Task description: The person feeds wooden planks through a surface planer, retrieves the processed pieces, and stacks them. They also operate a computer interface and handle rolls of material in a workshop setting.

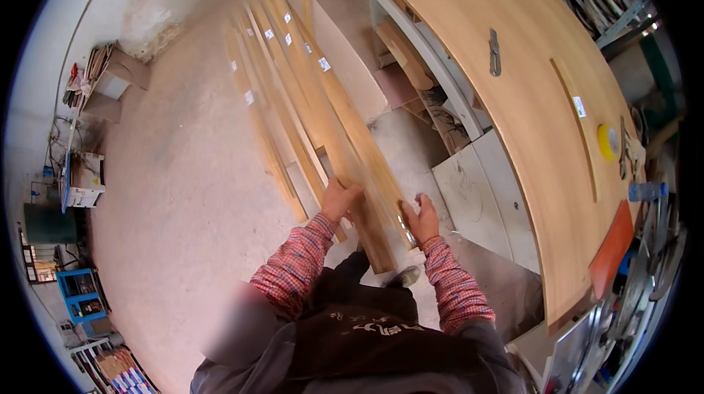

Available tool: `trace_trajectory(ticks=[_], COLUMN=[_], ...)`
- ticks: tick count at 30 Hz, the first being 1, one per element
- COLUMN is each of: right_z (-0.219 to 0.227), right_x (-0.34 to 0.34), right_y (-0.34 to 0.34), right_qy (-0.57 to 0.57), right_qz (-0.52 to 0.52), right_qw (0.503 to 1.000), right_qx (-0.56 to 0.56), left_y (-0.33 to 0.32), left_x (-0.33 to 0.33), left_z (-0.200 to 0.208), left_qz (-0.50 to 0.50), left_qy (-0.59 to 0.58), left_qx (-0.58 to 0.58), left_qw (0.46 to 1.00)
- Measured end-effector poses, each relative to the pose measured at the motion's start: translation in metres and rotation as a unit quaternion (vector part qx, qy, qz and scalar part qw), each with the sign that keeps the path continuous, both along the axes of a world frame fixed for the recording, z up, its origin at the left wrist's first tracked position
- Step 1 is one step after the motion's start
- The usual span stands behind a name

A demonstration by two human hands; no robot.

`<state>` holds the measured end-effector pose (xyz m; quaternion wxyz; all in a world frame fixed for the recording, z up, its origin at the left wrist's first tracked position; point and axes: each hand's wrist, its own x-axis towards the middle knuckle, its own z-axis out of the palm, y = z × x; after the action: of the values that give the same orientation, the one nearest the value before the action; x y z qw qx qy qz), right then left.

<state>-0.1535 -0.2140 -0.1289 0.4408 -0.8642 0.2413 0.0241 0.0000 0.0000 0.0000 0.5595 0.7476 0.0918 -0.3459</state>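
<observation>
Several long wooden strips with small white labels stretch away from me over the floor. My left hand [342, 199] is closed on the edge of a wooden strip [372, 241], whose near end shows darker and slightly blurred. At the near end of another wooden strip [364, 148], just to the right, my right hand [422, 219] has its fingers apart. It is beside that strip's edge; whether it touches is hard to tell. Further left lie more strips, one a narrow strip [273, 163] ending left of my left hand.
To the right stands a wood-topped workbench [506, 122] with a utility knife [494, 53], a thin labelled strip [576, 126], yellow tape [608, 141] and an orange-red sheet [610, 251]. A white cabinet [480, 196] is under it. Boxes [117, 86] line the left wall.
</observation>
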Motion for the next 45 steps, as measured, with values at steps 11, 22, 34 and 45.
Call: trace_trajectory(ticks=[11,22,34,45], right_z=[0.139,0.171,0.22,0.28], right_x=[0.139,0.068,-0.026,-0.122], right_y=[0.096,0.047,0.039,0.006], right_qy=[0.132,0.056,-0.108,-0.062], right_qz=[0.106,0.129,0.073,0.026], right_qw=[0.983,0.979,0.987,0.967], right_qx=[-0.072,-0.149,-0.088,-0.245], left_y=[-0.02,0.035,-0.03,-0.046], left_x=[-0.054,-0.01,0.201,0.055], left_z=[-0.089,-0.106,-0.056,0.04], left_qz=[-0.173,0.029,0.048,-0.128], left_qy=[-0.275,0.091,0.017,-0.246], left_qx=[0.068,-0.321,-0.296,-0.228], left_qw=[0.943,0.942,0.954,0.933])
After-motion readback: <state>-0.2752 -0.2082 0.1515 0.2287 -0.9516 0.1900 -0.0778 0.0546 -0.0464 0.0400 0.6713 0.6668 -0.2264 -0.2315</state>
